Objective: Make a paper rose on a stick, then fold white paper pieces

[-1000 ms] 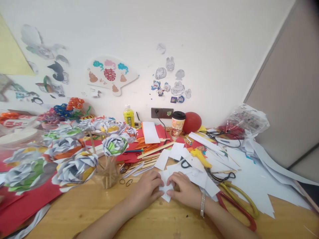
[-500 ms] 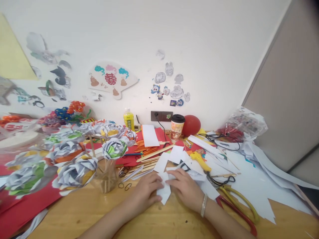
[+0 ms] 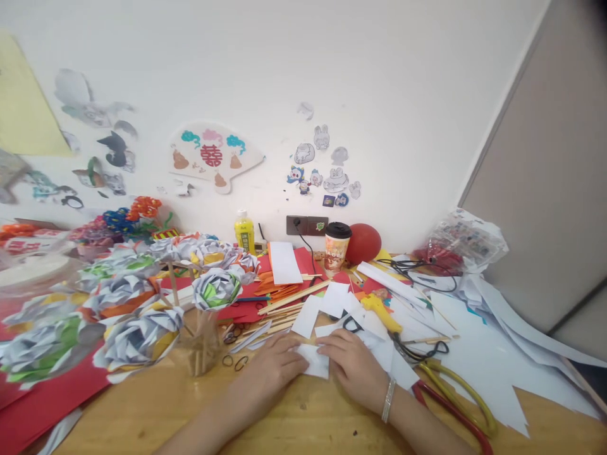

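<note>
The white paper piece lies flat on the wooden table near its near edge, with its long axis running left to right. The left hand and right hand press down on its ends with fingers nearly flat, not gripping. They hide its corners, so its outline is unclear.

A home craft corner: the wooden desk against a wall is heaped with paper flowers, paper scraps and wooden sticks. Scissors lie near its right edge, a glue gun mid-desk. Cartoon stickers and a paper fan decorate the wall.
</note>
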{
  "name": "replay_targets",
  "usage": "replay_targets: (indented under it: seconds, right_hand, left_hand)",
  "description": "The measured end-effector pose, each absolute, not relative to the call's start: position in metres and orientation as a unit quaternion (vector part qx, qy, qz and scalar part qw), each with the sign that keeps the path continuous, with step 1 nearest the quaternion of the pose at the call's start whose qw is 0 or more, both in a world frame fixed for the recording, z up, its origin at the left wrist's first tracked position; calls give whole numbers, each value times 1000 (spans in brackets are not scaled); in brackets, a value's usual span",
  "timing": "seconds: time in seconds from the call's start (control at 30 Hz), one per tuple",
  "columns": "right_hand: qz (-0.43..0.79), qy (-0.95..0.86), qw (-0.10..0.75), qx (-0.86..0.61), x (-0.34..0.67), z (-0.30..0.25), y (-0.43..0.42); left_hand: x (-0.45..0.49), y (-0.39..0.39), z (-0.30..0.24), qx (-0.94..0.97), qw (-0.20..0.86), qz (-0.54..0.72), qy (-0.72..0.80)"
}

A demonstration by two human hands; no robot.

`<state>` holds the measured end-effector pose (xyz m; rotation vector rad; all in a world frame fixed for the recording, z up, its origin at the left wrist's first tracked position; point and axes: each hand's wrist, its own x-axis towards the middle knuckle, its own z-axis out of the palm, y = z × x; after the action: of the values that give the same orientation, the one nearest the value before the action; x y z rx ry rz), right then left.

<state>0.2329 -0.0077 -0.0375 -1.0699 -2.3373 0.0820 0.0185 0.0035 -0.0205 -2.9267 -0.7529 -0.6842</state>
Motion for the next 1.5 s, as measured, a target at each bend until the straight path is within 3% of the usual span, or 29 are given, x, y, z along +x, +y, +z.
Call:
replay_targets:
  seconds: [0.23,0.43,0.7,0.97,1.5]
  right_hand:
    - [-13,-896,226,-383,225,-41,-8]
    - [8,-888,278,-367,227,-41,-9]
    - [19,-892,315,-324,233,-34,-9]
    - [30,-916,261,-305,235,-38,-8]
    - [94,-917,249,-297,238,-39,-1]
  left_hand:
    - [20,0,-15,-952,55,-223,-201]
    - [25,-3,-27,-940,135,-225,-216]
    - [12,6,-28,-933,0,-256,-251]
    - [6,9,-22,-953,-72,-190,-223]
    - [5,16,-25,-953,-139,-185,-194]
